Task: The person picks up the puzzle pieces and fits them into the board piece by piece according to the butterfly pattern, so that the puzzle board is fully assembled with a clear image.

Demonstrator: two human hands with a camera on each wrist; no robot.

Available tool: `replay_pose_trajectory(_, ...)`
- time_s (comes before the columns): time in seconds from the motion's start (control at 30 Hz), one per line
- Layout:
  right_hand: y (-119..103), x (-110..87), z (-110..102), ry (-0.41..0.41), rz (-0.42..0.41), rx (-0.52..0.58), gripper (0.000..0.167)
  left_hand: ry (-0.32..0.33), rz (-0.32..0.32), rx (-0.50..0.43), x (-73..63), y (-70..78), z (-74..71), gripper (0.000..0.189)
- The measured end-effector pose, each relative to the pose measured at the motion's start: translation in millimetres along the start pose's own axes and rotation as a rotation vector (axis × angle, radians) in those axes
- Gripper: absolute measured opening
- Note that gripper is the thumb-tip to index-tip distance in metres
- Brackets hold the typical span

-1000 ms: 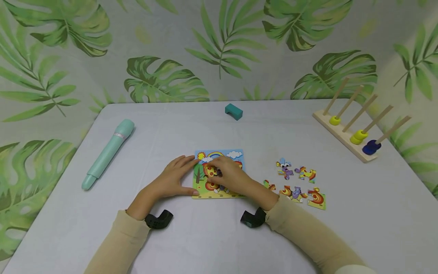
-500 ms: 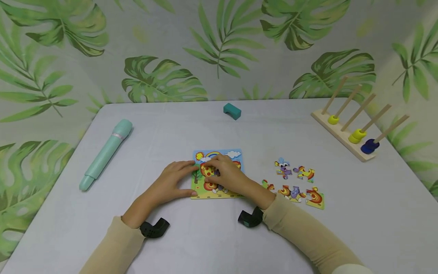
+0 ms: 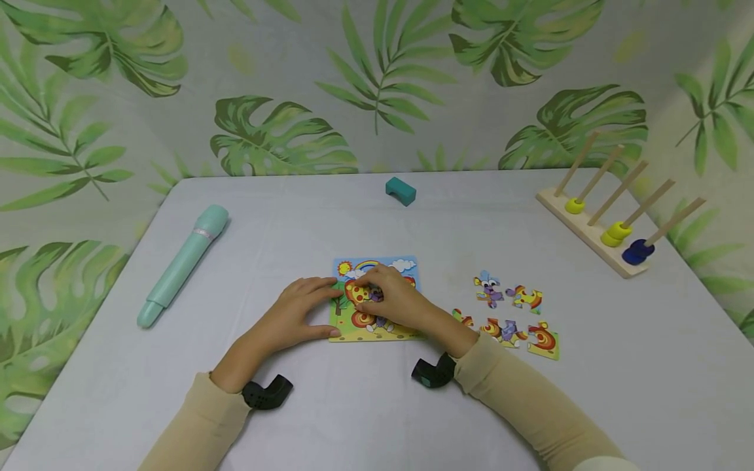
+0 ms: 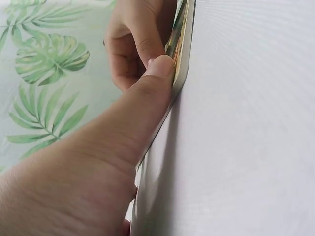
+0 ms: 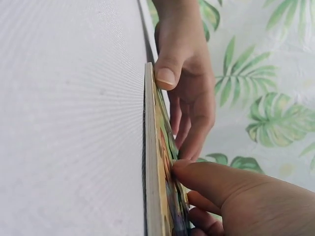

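A colourful jigsaw board [image 3: 377,263] lies mid-table, with a sun, rainbow, clouds and a tree printed on it. My left hand [image 3: 297,311] rests along its left side, thumb on the near corner and fingers by the tree. Over the board's middle, my right hand [image 3: 397,299] pinches a red and yellow puzzle piece [image 3: 356,292] between thumb and index finger, low against the board. Part of that piece and the board's right part are hidden by the hand. In the right wrist view, my right thumb [image 5: 211,179] touches the picture surface.
Several loose puzzle pieces [image 3: 508,331] lie right of the board, some beside the right forearm. A mint-green toy microphone-like stick [image 3: 182,268] lies at left. At the back is a teal block [image 3: 401,191]. A wooden peg stand [image 3: 595,235] with yellow and blue beads stands at right.
The left wrist has moved slightly down and left, its fingers bending a little more. The right hand stays over the board with small finger shifts at the piece.
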State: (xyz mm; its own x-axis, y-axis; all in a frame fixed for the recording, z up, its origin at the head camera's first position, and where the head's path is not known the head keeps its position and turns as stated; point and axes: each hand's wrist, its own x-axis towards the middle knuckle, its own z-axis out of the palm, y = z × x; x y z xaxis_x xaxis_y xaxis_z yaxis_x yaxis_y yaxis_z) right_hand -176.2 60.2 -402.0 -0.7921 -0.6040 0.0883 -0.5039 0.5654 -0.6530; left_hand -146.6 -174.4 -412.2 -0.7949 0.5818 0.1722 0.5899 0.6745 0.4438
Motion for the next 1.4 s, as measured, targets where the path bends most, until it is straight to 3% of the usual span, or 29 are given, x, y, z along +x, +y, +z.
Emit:
replay_pose_trajectory(0.5, -0.9, 0.5, -2.8, -0.019, 0.03, -0.003, 0.04, -0.044, -0.009, 0.047, 2.6, 0.2, -1.3, 0.064)
replay_pose_trajectory(0.83, 0.1, 1.2, -2.8, -0.025, -0.057, -0.075, 0.039, -0.067, -0.016, 0.065, 3.0, 0.5, -0.9, 0.069)
replay_pose_trajectory(1.17, 0.5, 2.2, -1.8, -0.028, -0.078, -0.112, 0.04, -0.072, -0.038, 0.053, 1.7, 2.1, -2.2, 0.068)
replay_pose_trajectory(1.4, 0.1, 1.0, -3.3, -0.016, -0.092, -0.181, 0.038, -0.062, -0.013, 0.057, 1.7, 3.3, -3.8, 0.066)
